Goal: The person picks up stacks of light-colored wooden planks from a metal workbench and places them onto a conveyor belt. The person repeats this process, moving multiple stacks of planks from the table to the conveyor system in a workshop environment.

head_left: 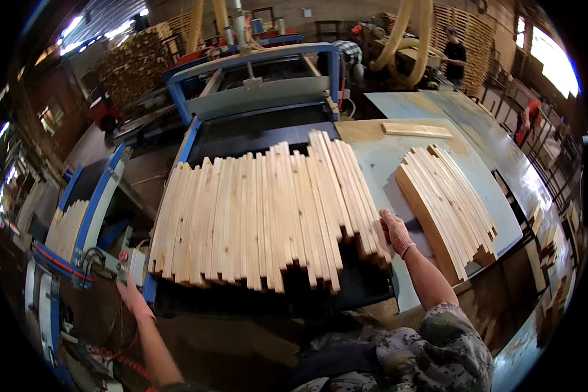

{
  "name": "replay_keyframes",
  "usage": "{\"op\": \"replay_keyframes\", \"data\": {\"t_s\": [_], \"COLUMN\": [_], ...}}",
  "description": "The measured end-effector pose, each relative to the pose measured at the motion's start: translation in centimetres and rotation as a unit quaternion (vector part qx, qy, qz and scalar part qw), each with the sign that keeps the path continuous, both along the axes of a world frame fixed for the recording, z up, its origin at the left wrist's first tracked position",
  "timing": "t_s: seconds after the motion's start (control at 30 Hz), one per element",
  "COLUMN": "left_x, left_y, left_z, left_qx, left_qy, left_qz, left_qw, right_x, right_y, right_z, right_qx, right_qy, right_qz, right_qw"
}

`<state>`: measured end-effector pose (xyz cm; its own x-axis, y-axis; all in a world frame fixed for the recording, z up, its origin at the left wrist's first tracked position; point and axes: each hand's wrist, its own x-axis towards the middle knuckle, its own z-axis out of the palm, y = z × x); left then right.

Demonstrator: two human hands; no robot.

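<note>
A wide row of pale wooden slats lies side by side on a black conveyor belt, their near ends uneven. At the row's right edge is my right hand, its fingers curled against the outermost slat. Over on the left, my left hand reaches up to a small grey control box with a red button. Its fingers are stretched out at the box's lower side, holding nothing that I can see.
A stack of wooden slats stands on the pale side table to the right, with a loose board behind it. Across the belt stands a blue machine frame. Another conveyor carries slats at left. People work in the background.
</note>
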<state>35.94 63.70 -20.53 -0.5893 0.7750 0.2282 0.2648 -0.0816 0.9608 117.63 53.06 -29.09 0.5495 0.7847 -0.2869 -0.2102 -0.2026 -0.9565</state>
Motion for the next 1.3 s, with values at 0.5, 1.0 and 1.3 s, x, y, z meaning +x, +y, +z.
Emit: {"op": "replay_keyframes", "data": {"t_s": [0.5, 1.0, 1.3], "left_x": [54.0, 28.0, 47.5], "left_y": [-22.9, -17.6, -16.8], "left_z": [-28.2, -24.5, -5.1], "left_qx": [-0.494, -0.484, -0.302], "left_qy": [-0.512, -0.340, -0.249], "left_qz": [-0.319, -0.351, -0.774], "left_qw": [0.626, 0.725, 0.498], "right_x": [0.6, -1.4, -5.3], "right_y": [3.6, -1.5, -20.4], "right_z": [2.1, 2.6, 4.5], "right_qx": [0.108, 0.114, -0.015], "right_qy": [0.211, 0.183, 0.071], "right_qz": [0.058, 0.091, 0.162], "right_qw": [0.970, 0.972, 0.984]}}
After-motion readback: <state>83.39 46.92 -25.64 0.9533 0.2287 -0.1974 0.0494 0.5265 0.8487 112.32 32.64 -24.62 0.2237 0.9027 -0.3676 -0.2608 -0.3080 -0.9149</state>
